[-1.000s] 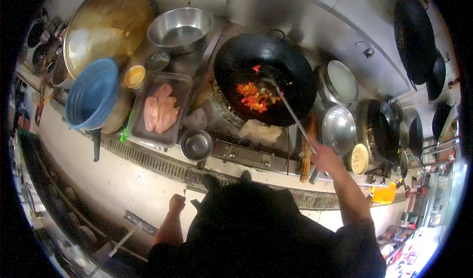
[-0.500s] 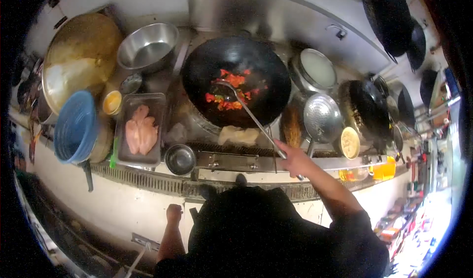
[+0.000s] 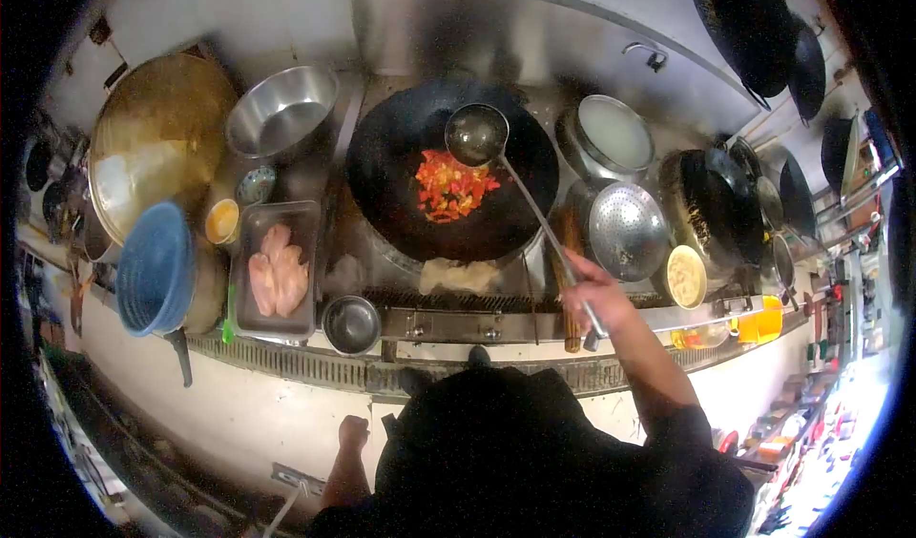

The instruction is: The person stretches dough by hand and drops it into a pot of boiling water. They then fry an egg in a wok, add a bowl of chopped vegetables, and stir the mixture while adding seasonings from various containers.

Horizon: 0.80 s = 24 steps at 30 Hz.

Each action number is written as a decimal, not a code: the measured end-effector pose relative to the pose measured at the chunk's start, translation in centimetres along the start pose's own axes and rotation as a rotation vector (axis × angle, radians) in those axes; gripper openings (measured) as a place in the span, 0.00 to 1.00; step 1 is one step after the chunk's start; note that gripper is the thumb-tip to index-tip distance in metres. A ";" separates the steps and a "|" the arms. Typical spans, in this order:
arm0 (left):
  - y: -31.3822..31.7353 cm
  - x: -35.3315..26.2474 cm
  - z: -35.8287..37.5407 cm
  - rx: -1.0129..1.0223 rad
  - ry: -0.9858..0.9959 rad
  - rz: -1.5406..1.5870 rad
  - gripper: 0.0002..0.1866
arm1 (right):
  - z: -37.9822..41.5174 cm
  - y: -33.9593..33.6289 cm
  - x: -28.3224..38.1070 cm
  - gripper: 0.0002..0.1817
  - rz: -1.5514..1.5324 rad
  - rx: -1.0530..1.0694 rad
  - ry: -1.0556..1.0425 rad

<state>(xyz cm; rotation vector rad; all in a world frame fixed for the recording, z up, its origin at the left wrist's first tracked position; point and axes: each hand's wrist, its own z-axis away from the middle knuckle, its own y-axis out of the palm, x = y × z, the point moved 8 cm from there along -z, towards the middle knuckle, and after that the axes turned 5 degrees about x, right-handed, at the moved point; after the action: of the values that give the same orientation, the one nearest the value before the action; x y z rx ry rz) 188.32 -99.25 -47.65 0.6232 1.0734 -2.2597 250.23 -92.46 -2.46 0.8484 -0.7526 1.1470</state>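
My right hand [image 3: 596, 295] is wrapped around the long handle of a metal ladle [image 3: 477, 135]. The ladle's bowl hovers over the far part of a black wok [image 3: 391, 204]. Chopped red and orange vegetables with some pale pieces [image 3: 453, 187] lie gathered in the wok's middle. Down by my body, my left hand [image 3: 353, 432] is closed in a fist, away from the stove, and nothing shows in it. A folded pale cloth [image 3: 460, 276] lies along the wok's near edge.
Left of the wok are a tray of raw chicken [image 3: 277, 320], a steel basin [image 3: 283, 113], a blue basket [image 3: 156, 271] and a small metal bowl [image 3: 351, 325]. To the right stand a perforated strainer [image 3: 628, 233], a pot of whitish liquid [image 3: 615, 134] and a second wok [image 3: 697, 214].
The ladle has risen from the vegetables toward the wok's far side, still in my right hand. The vegetables, spread out before, now sit in a tighter heap. My left hand stays closed.
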 end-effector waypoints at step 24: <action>2.0 -2.9 2.9 0.015 0.225 -0.238 0.11 | -4.9 -25.2 5.1 0.04 -0.358 -0.367 -0.165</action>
<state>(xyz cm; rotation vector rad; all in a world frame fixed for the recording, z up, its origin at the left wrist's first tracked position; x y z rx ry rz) 191.28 -101.78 -45.34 0.8085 1.2999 -2.4454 276.25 -90.55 -4.96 0.7335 -0.8730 0.6015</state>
